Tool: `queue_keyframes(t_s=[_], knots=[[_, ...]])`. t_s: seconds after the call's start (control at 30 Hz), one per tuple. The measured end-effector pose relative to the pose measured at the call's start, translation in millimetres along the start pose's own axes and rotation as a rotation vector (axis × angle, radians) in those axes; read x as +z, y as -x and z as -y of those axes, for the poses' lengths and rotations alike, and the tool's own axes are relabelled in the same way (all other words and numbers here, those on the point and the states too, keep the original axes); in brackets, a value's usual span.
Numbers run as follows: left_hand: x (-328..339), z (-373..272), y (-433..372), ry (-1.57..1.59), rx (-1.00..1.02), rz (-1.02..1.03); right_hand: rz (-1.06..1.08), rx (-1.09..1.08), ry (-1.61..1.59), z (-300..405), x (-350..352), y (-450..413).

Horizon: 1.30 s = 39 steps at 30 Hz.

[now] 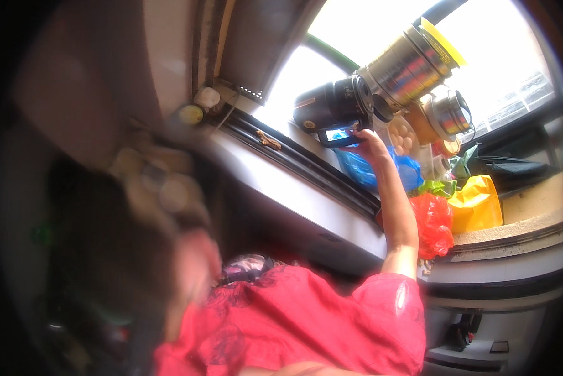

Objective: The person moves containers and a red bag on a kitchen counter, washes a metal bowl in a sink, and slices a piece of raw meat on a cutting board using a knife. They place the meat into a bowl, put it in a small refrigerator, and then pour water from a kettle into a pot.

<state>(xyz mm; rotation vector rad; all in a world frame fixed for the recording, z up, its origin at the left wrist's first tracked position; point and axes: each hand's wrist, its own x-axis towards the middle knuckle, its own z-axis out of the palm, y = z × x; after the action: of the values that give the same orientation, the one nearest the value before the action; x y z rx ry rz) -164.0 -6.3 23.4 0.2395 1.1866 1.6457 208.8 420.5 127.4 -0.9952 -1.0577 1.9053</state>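
My right hand [371, 146] is raised at the end of an outstretched arm, its fingers around the loop handle of a black cylindrical vessel [330, 105], likely a kettle or jug. The vessel appears tilted in this slanted view, in front of a stack of stainless steel pots [403, 63] topped by a yellow strainer [443, 42]. A blue plastic bag [359, 167] lies just beyond the handle. On the other side, my left hand [194, 263] is badly blurred, near the front of my red shirt; whether it holds anything cannot be told.
A brown knobbly piece [268, 140] lies on the dark ledge. Eggs [402, 136], a smaller steel pot [450, 113], a red plastic bag [432, 225] and a yellow bag [476, 202] crowd the sill by the bright window. A white-fronted counter edge [300, 195] runs diagonally before me.
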Motion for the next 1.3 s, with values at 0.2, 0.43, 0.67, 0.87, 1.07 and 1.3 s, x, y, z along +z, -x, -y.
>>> queue_keyframes(t_s=[0.2, 0.43, 0.67, 0.87, 1.07, 1.3], knots=[[-4, 1, 8, 0.049, -0.014, -0.018, -0.166, 0.082, 0.246, 31, 15, -76], [-6, -2, 13, 0.027, -0.019, -0.052, -0.487, 0.046, 0.523, 61, -3, -151], [-13, -6, 18, 0.02, -0.009, -0.092, -1.016, -0.588, 0.8, 40, -27, -168], [-25, -8, 12, -0.002, 0.005, -0.147, -0.264, -0.614, 0.795, -46, 63, -108], [-13, -29, -6, 0.083, 0.058, -0.092, -0.042, -0.417, 0.947, -100, 123, 25], [-92, -15, -2, 0.088, 0.127, -0.203, 0.025, -0.553, 1.266, -135, 135, 63]])
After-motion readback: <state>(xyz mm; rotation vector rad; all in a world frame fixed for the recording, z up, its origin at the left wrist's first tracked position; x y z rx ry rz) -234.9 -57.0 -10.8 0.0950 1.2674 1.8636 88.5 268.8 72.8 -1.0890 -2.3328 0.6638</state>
